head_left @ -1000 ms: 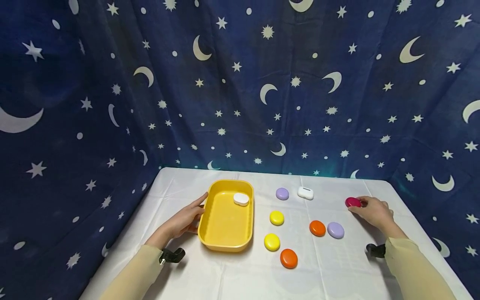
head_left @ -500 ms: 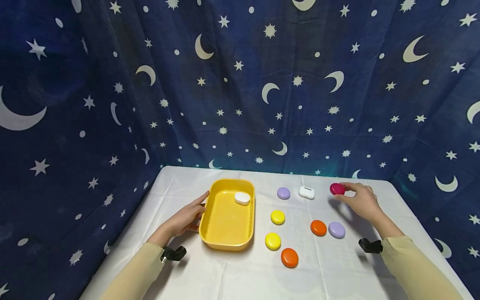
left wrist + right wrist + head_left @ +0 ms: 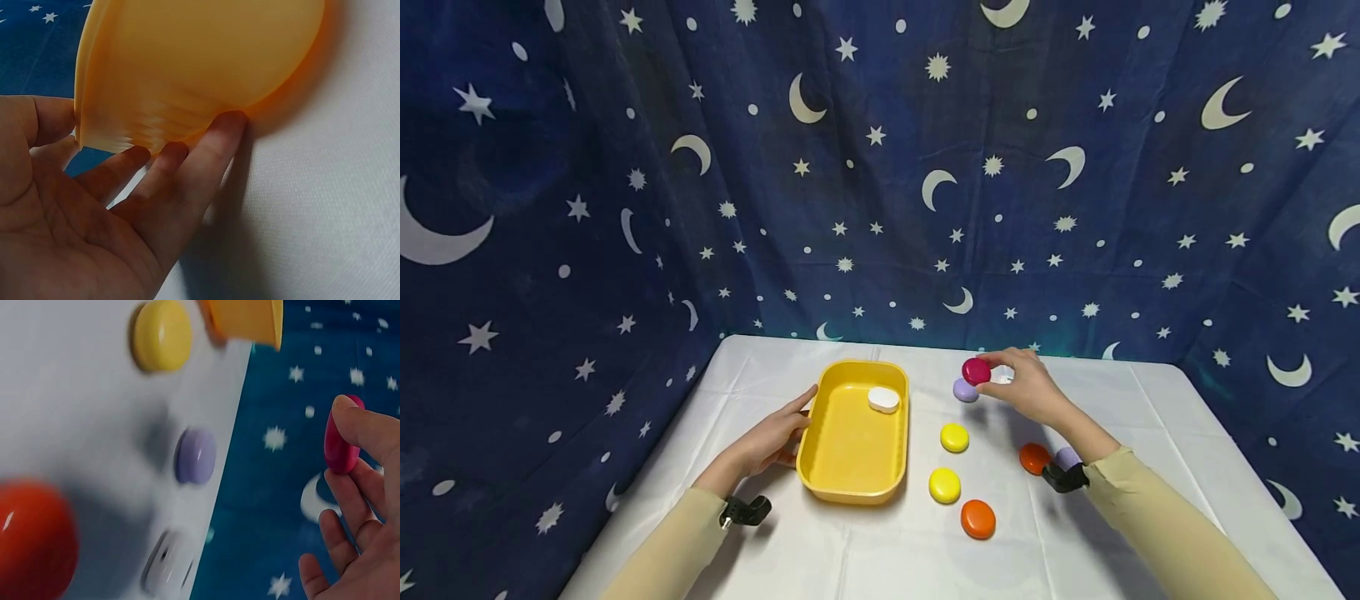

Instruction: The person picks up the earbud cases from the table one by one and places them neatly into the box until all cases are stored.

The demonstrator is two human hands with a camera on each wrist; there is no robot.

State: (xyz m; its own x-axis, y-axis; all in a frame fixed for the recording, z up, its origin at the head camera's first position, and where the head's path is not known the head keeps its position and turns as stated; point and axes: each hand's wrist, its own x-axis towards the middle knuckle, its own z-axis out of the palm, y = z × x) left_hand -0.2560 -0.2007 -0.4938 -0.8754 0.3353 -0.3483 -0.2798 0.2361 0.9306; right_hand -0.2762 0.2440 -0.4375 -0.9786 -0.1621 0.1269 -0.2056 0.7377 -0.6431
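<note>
My right hand (image 3: 1026,385) pinches a magenta oval case (image 3: 976,371) between thumb and fingers, raised above the white table just over a lilac case (image 3: 964,392). The right wrist view shows the same magenta case (image 3: 340,445) at my fingertips, with the lilac case (image 3: 195,456) and a white earbud case (image 3: 167,562) below. My left hand (image 3: 772,437) rests with straight fingers against the left side of the yellow tray (image 3: 822,433); its fingers (image 3: 206,162) touch the tray wall (image 3: 194,69). A white case (image 3: 883,399) lies in the tray's far right corner.
On the white table (image 3: 865,558) lie two yellow cases (image 3: 954,437) (image 3: 944,485), two orange cases (image 3: 978,518) (image 3: 1033,457) and a second lilac case (image 3: 1067,456) partly behind my right wrist. A star-patterned blue curtain (image 3: 880,167) closes off the back and sides.
My right hand lifted the magenta case from the table's right side and carried it left to above the lilac case. The left hand and the tray stayed put.
</note>
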